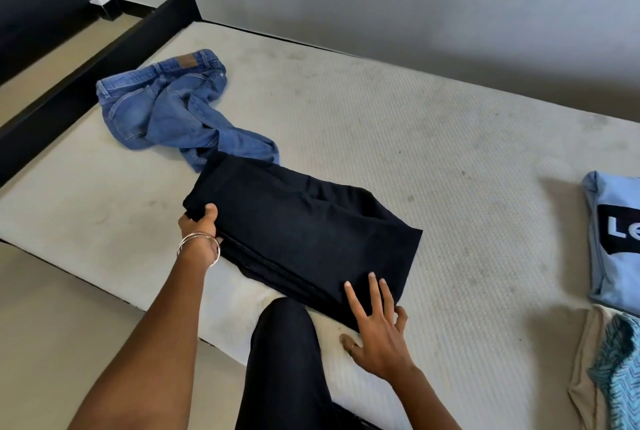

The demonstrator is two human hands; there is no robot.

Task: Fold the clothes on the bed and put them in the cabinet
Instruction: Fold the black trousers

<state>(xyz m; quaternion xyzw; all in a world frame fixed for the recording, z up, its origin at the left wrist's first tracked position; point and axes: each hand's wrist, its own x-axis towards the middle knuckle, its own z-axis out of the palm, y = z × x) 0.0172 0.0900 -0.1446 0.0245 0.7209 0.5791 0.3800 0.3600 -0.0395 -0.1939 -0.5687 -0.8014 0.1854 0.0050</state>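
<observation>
A dark navy garment (304,221), folded into a thick rectangle, lies on the bare mattress (415,138) near its front edge. My left hand (199,227), with thin bangles at the wrist, grips the garment's left end, thumb on top. My right hand (375,318) lies flat with spread straight fingers on the garment's near right corner. Crumpled light blue jeans (169,107) lie unfolded behind the dark garment, toward the far left of the bed; one leg touches it.
A folded light blue T-shirt (613,239) with a black logo lies at the right edge, with a beige and a teal patterned garment (609,370) in front of it. My knee in dark trousers (287,353) rests on the mattress edge. A black bed frame (104,31) stands far left; grey wall behind.
</observation>
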